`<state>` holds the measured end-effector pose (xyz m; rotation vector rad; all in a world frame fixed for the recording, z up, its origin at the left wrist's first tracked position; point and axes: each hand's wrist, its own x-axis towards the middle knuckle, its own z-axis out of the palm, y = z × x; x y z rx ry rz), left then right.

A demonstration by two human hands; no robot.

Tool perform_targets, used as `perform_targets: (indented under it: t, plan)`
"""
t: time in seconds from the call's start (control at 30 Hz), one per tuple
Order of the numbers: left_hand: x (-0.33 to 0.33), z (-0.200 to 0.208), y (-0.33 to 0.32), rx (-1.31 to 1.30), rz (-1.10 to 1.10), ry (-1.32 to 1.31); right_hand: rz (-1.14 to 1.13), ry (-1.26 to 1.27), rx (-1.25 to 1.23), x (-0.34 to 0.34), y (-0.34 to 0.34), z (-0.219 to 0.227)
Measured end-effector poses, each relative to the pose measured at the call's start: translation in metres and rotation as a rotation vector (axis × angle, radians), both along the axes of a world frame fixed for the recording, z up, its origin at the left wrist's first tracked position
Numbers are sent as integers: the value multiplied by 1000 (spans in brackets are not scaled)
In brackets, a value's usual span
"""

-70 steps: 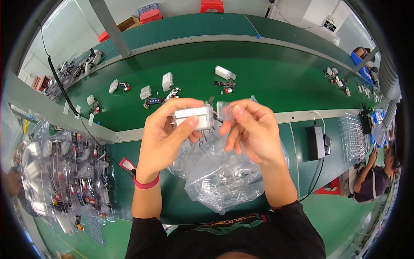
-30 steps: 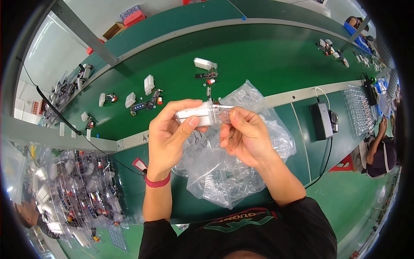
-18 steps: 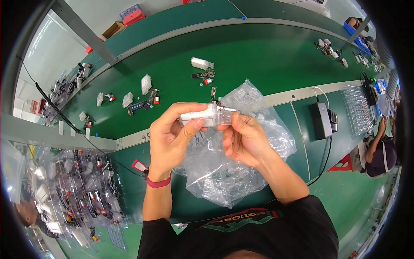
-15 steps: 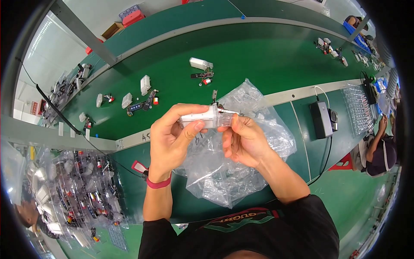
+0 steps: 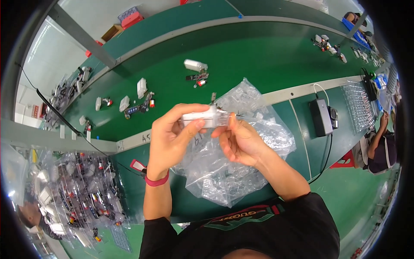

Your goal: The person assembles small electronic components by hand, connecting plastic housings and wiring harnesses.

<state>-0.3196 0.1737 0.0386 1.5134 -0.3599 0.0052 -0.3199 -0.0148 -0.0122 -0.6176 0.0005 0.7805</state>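
Head view: the white housing is held above the near tabletop, its clear end piece meeting it on the right. The left hand has its fingers wrapped snugly around the housing, thumb along the near face; the right hand pinches the clear piece between thumb and fingers, the other fingers curled. A thin metal strip stands up from where the two parts meet.

As far as one can judge, the joining is partway: the parts are lined up and touching, but whether the end piece is fully seated cannot be told. The strip outside the shell suggests that the inner parts are not all enclosed. On the far side, another white housing lies just beside a dark circuit board, apparently unassembled, and more loose sets lie to the left.

Beneath the hands, a clear plastic bag seems to contain many transparent pieces. At left, stacked clear trays hold white housings, dark boards and red-and-white parts. The contents of the blue bin and the cardboard box cannot be made out.
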Motion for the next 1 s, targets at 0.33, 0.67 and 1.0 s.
perform_targets:
  t: [0.33,0.67,1.0]
  plan:
    - [125,-12,-28,112,21,147,770,-1398,-714,-52,-58,23]
    - [267,-75,-63,637,-13,268,57,-1506,-1548,-37,-47,-76]
    - [105,-8,-108,1073,-205,-338,41,-1482,-1300,-28,-54,-99]
